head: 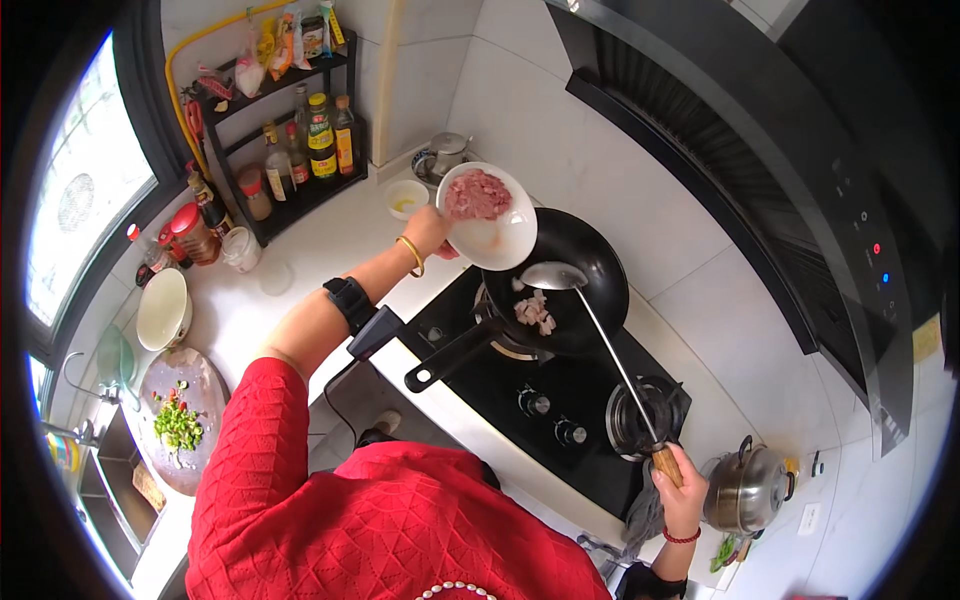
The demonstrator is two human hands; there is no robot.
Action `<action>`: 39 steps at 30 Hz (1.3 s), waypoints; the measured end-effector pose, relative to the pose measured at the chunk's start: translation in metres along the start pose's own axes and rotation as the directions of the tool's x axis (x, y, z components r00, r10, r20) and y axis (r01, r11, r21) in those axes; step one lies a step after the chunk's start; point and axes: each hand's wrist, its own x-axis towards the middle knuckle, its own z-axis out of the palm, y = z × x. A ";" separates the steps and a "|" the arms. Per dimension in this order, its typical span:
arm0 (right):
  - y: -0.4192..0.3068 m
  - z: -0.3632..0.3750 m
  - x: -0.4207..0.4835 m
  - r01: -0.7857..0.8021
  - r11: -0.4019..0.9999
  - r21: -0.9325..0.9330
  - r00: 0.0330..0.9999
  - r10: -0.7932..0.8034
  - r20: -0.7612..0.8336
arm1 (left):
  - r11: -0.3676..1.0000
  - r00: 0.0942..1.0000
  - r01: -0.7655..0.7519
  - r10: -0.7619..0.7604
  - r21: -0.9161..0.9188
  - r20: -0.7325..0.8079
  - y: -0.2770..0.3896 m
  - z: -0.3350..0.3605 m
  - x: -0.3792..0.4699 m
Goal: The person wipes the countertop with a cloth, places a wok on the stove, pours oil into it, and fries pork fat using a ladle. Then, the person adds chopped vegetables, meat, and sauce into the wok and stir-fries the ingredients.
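My left hand (429, 231) grips the rim of a white plate (487, 244), which is tilted beside and above the wok. Raw minced or sliced meat (478, 195) lies on the plate's far half. My right hand (681, 487) is closed around the wooden handle of a long metal ladle (616, 358). The ladle's bowl (553, 276) is inside the black wok (592, 262), partly under the plate's edge in my view. Pale chopped pieces, perhaps fatty meat (535, 313), lie in the wok, which sits on the left burner of a black gas hob (480, 375).
A round cutting board (169, 469) holds chopped green and red peppers (178, 424). Bottles stand on a black rack (262, 225). A small white bowl (407, 199) is behind my left hand. A steel pot (746, 491) stands at right, beneath the range hood (720, 172).
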 end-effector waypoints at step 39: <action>0.009 0.095 0.030 -0.339 0.904 0.261 0.938 0.345 0.023 | 0.838 0.852 0.208 -0.409 -0.504 -0.328 -0.214 -0.215 -0.077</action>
